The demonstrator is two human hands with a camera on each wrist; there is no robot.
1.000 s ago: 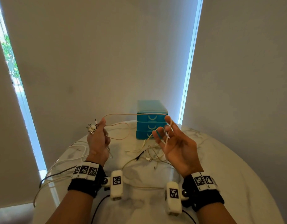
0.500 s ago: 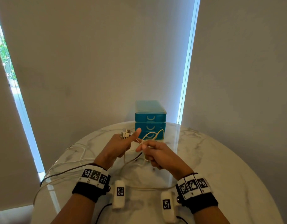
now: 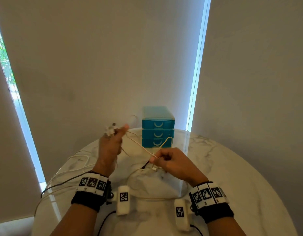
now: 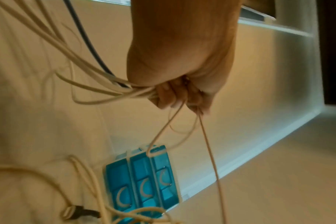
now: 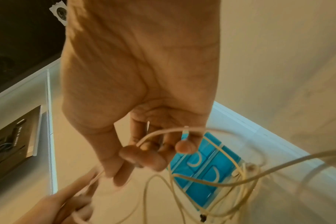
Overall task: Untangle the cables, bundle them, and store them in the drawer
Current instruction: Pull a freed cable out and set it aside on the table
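Note:
My left hand (image 3: 111, 145) is raised above the round marble table (image 3: 232, 176) and grips a bunch of white cables (image 4: 98, 86) with one dark strand, their plug ends (image 3: 110, 129) sticking out past the knuckles. A thin cream cable (image 3: 140, 145) runs taut from that fist down to my right hand (image 3: 171, 161), which pinches it between thumb and fingers (image 5: 150, 157). More cream loops (image 5: 230, 180) hang below the right hand. The teal three-drawer unit (image 3: 157, 127) stands behind both hands, all drawers closed.
Loose white and dark cables (image 3: 69, 169) trail over the table's left edge. A black plug (image 3: 144, 166) and a white connector lie on the marble under the hands. White blinds and a wall stand close behind the table.
The hands, close together half a second ago, have drawn apart: the left rose up and left with the plug bunch, the right stayed low, stretching the cream cable between them.

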